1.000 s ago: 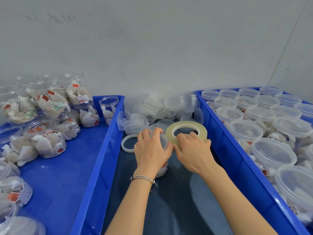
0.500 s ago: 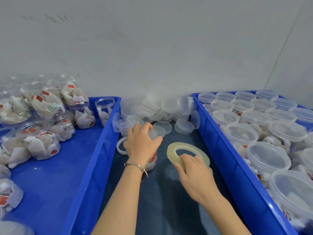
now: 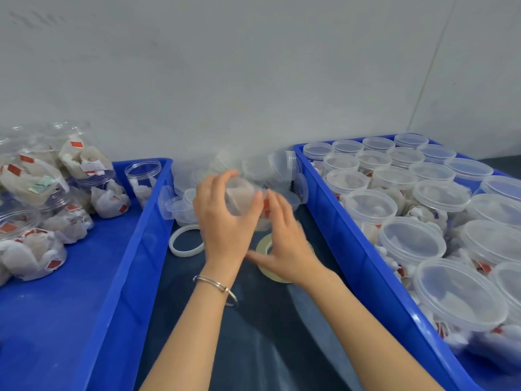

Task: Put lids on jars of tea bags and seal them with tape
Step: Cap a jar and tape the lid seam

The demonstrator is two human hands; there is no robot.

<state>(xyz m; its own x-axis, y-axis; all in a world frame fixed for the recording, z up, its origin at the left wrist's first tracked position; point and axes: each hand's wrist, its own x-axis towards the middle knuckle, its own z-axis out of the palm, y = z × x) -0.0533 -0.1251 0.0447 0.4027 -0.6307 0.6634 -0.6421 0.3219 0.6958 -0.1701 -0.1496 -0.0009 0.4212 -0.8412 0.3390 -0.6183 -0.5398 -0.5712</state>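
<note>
2 blue bins (image 3: 349, 238) flank the dark desk (image 3: 253, 348). Between them, the left hand (image 3: 225, 221) curls around a clear jar (image 3: 245, 198) held above the desk; the right hand (image 3: 284, 244), fingers straight, touches its side. The tape roll (image 3: 263, 245) lies underneath.
</note>
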